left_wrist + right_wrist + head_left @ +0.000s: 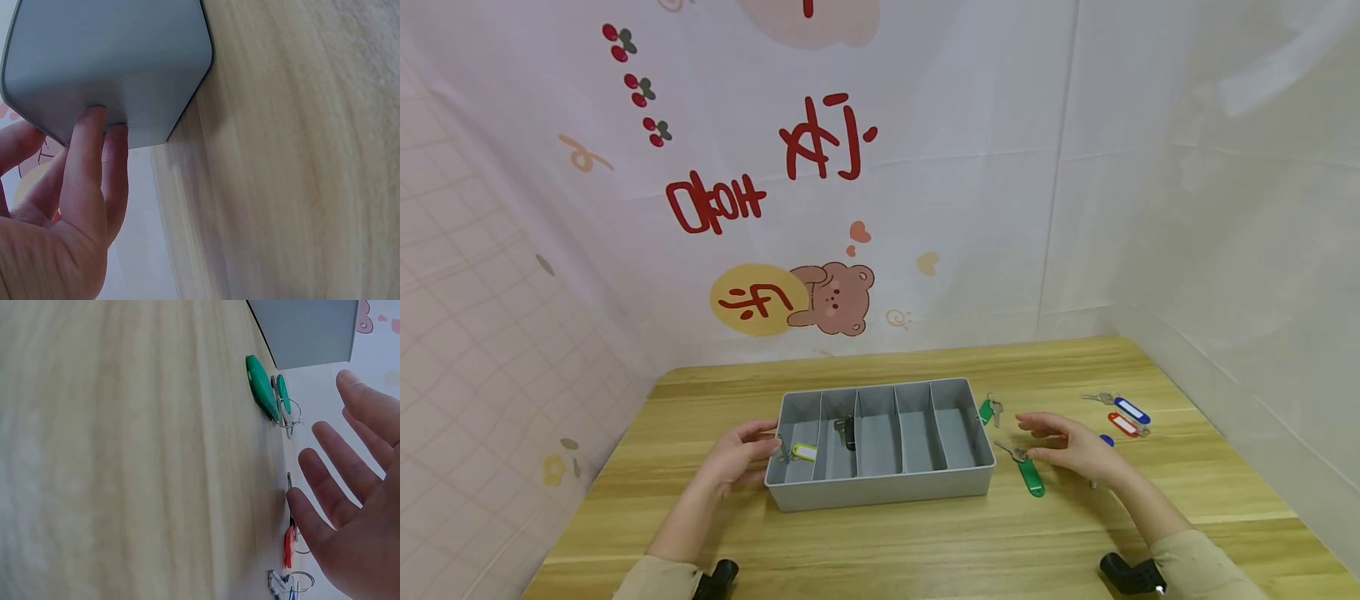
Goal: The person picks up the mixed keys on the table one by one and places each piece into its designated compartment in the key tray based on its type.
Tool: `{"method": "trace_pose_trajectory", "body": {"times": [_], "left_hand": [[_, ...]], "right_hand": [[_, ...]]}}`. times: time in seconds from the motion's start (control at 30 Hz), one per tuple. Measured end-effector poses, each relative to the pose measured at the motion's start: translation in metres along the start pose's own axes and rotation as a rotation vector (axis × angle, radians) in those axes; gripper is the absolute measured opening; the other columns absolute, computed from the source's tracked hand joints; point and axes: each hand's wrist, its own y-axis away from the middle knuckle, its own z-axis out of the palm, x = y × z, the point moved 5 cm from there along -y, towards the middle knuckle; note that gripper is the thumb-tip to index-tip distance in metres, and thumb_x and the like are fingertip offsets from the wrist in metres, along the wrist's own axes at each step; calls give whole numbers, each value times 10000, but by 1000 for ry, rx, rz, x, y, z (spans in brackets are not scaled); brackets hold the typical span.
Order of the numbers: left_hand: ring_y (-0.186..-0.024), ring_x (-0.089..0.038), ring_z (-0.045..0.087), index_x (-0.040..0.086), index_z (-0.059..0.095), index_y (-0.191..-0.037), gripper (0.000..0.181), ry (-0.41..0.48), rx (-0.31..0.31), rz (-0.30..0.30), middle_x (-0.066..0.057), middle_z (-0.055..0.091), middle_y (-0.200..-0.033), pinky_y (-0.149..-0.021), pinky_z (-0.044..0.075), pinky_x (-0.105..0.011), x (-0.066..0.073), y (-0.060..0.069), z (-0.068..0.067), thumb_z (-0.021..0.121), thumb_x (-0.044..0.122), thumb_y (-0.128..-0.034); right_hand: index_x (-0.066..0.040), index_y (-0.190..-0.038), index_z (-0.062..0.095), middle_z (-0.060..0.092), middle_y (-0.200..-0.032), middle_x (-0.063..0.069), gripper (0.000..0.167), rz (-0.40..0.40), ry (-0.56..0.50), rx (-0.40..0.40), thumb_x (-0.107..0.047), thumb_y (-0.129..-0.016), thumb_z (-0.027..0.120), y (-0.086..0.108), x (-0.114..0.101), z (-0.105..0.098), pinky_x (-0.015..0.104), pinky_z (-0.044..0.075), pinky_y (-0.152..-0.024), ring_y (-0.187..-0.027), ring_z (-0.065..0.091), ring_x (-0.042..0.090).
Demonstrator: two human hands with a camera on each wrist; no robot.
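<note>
A grey tray (pixel 880 486) with several compartments sits on the table. My left hand (pixel 739 457) is at its left end; in the left wrist view the fingertips (pixel 94 119) touch the outer wall. The leftmost compartment holds a key with a yellow tag (pixel 804 452), and the one beside it a key with a black tag (pixel 850 432). Right of the tray my right hand (pixel 1075 450) hovers with fingers spread and nothing held. Nearest to it lies a key with a green tag (pixel 1032 477). Another green-tagged key (pixel 987 411) lies beside the tray's right end.
Farther right lie a key with a blue tag (pixel 1131 410) and one with a red tag (pixel 1123 424). Another blue piece (pixel 1107 439) is partly hidden behind my right hand. A printed cloth (pixel 962 208) hangs behind the wooden table (pixel 880 554) and at both sides.
</note>
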Motion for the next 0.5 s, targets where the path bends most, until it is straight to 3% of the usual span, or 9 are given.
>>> {"method": "trace_pose_trajectory", "body": {"times": [0.33, 0.5], "left_hand": [[-964, -259, 640, -112, 424, -1416, 560, 2, -2, 4, -267, 565, -1231, -773, 590, -442, 0, 0, 0, 646, 18, -919], [-961, -259, 638, -116, 421, -1415, 553, 7, -2, 0, -259, 567, -1222, -775, 589, -443, 0, 0, 1, 638, 12, -922]], "right_hand": [[33, -1331, 572, 602, -1288, 218, 450, 17, 5, -37, -161, -943, 693, 0, 1, -1, 300, 497, -962, -1175, 557, 428], [31, -1287, 607, 618, -1268, 202, 405, 36, 16, -55, -158, -940, 695, -1, 5, 0, 232, 488, -938, -1153, 597, 307]]}}
